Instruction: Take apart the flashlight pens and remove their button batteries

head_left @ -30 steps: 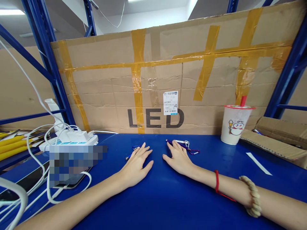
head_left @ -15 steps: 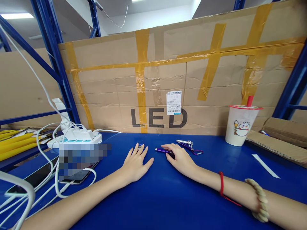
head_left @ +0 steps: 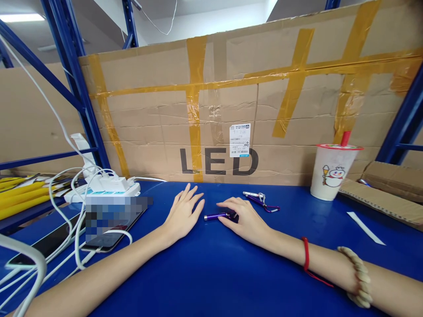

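Observation:
My left hand [head_left: 185,213] lies on the blue tabletop with its fingers stretched forward and the thumb apart; whatever is under it is hidden. Across a small gap, my right hand [head_left: 247,216] rests with curved fingers, index and thumb apart. Between them lies a slim purple penlight-like cylinder [head_left: 214,216] with a silver tip pointing left. The thumb is close against the cylinder, and a dark part near it sits half hidden under the palm. Behind the right hand lies a silver cylinder [head_left: 253,194] with a purple carabiner clip [head_left: 269,208] attached.
A drink cup [head_left: 332,174] with a red straw stands at the back right, beside an open cardboard box [head_left: 390,189] and a white paper strip [head_left: 366,228]. On the left are phones [head_left: 109,240], white cables and a power strip [head_left: 134,190]. A tall taped cardboard sheet [head_left: 148,132] closes the back.
The purple cylinder has shifted left and nearer and turned slightly. My left hand has moved slightly left and forward; the small shiny thing at its fingertips no longer shows. My right hand's fingers have spread.

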The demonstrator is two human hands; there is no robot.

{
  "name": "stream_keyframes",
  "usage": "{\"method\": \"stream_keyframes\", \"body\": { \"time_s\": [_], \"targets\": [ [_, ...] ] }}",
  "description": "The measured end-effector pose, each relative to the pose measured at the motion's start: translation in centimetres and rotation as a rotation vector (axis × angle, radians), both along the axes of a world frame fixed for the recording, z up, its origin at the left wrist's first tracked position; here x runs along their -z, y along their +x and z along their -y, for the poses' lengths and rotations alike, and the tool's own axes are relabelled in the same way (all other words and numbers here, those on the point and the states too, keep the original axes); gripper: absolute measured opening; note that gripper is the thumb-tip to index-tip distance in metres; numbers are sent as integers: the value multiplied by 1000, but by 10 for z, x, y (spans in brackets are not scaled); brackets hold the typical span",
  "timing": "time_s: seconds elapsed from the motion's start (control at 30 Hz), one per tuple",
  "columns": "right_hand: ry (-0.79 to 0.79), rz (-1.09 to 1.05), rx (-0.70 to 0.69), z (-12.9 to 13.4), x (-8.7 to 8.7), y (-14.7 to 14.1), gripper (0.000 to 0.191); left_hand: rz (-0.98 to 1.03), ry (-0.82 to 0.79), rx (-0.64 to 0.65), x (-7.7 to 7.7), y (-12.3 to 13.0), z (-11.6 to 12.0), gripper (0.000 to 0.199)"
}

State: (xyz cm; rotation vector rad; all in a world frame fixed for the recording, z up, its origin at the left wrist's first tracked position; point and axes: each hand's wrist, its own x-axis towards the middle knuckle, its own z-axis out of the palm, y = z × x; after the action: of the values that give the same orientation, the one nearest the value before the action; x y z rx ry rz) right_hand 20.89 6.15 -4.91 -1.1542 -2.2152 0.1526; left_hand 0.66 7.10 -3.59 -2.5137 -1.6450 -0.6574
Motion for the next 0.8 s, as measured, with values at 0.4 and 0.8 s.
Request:
{"method": "stream_keyframes", "body": {
  "time_s": [0.4, 0.8],
  "targets": [
    [-106, 37, 184, 3, -1, 0, 33, 86, -108, 192, 4, 7, 3, 18],
    [-73, -58, -21, -6, 4, 3, 18, 54, -89, 246, 2, 7, 7, 21]
  ]
}}
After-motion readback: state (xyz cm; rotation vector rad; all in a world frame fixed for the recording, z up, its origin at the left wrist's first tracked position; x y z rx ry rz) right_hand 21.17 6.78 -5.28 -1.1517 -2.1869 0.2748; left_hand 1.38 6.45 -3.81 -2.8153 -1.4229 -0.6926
